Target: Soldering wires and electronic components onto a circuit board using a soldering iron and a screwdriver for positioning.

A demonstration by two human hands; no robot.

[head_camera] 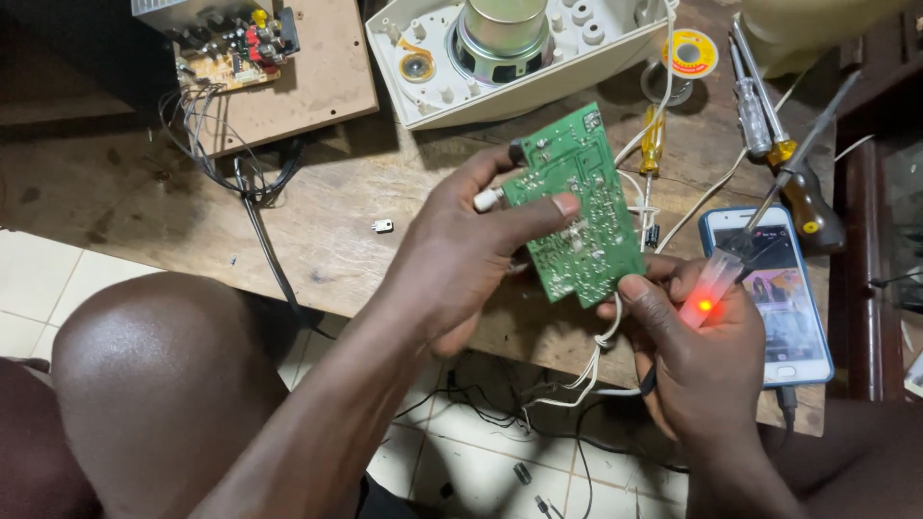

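My left hand (pixel 461 259) holds a green circuit board (pixel 577 207) by its left edge, solder side up, thumb across its face. White wires (pixel 601 356) hang from the board's lower end. My right hand (pixel 707 356) steadies the board's lower corner with the thumb and grips a soldering iron (pixel 769 207) whose translucent handle glows red; its long tip points up and to the right, away from the board.
On the wooden bench (pixel 327 231) lie a smartphone (pixel 784 298), screwdrivers (pixel 760 106), a solder spool (pixel 690 53), a white speaker housing (pixel 500 58), and a second circuit board on a wood panel (pixel 236 53) with black cables. My bare knee (pixel 163 375) is lower left over tiled floor.
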